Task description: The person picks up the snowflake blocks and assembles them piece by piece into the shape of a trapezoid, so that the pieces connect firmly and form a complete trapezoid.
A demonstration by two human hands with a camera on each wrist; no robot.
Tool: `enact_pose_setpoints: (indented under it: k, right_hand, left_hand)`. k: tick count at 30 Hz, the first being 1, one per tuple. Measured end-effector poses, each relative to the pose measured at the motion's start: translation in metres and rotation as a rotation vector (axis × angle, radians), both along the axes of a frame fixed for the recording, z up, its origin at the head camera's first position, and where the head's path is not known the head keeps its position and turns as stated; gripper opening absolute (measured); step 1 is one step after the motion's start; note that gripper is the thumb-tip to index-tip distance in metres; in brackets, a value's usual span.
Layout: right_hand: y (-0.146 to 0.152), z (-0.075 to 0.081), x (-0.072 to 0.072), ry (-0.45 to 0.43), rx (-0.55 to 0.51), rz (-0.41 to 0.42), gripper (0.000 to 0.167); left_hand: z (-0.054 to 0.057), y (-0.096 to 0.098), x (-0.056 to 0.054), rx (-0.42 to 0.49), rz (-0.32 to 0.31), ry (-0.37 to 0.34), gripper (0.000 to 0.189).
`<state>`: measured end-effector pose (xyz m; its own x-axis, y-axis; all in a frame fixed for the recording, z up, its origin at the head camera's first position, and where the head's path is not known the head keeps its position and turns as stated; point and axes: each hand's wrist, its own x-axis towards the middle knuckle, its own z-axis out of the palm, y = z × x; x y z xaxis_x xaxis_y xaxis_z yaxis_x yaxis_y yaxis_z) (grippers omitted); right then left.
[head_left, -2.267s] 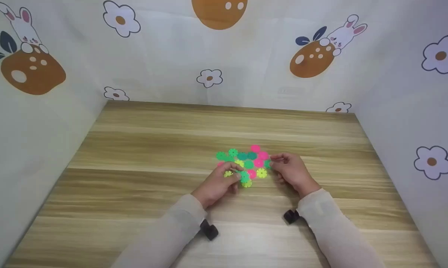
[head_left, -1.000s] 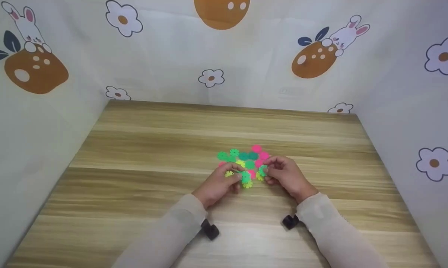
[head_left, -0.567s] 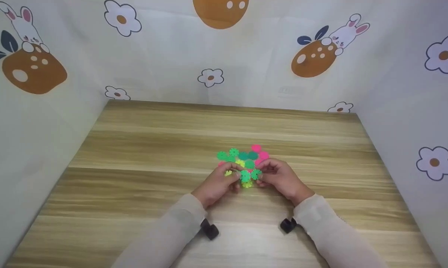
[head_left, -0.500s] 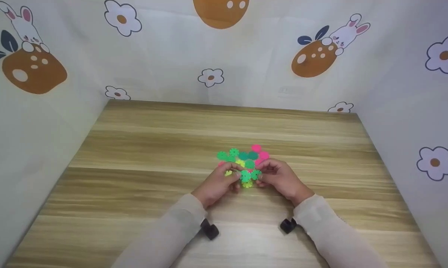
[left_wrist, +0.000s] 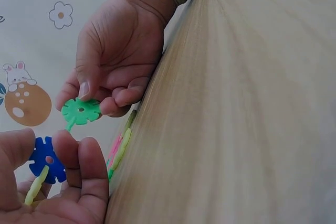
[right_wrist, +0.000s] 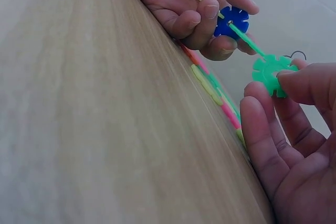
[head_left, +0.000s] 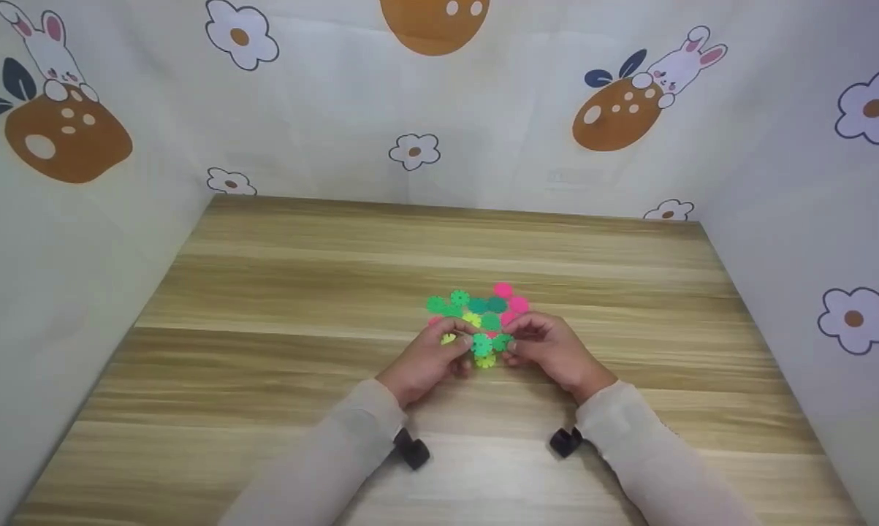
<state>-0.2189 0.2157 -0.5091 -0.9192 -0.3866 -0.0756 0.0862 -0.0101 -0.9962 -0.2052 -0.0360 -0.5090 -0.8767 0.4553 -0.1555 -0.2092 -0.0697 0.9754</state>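
Observation:
My left hand [head_left: 428, 358] pinches a blue notched interlocking disc [left_wrist: 46, 153], which carries a yellow disc [left_wrist: 37, 186] and a green disc [right_wrist: 248, 41] seen edge-on. My right hand [head_left: 556, 351] pinches another green interlocking disc [right_wrist: 273, 72] between thumb and fingers. That disc's rim meets the edge-on green one in the right wrist view. From the head, the left hand's green disc [head_left: 481, 345] faces up beside the right hand's, and the blue one is hidden. The hands are close together, just in front of the loose discs.
Loose discs lie in a flat cluster beyond the hands: green [head_left: 436, 304], teal [head_left: 496, 305], pink [head_left: 503, 291] and yellow [head_left: 471, 320]. Another yellow disc [head_left: 485, 361] shows below the joined pieces. A patterned cloth [head_left: 322, 131] walls the wooden table [head_left: 300, 256].
My right hand has brought its green disc leftward from the cluster's right edge to the left hand's piece. In the last half second both hands have hardly moved; the left has stayed in place throughout.

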Motion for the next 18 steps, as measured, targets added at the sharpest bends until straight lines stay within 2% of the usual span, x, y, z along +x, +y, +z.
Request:
enact_pose_setpoints:
  k: [15,18]
  right_hand:
    - [0.001,0.0001,-0.0003,0.04,-0.005,0.038,0.017]
    - [0.0011,0.0003,-0.0004,0.04,-0.016,0.047,0.014]
  left_hand:
    - [-0.0009,0.0005,-0.0008,-0.015,0.01,0.002,0.022]
    - [0.0001,0.0002,-0.0007,-0.006,0.004,-0.017,0.022]
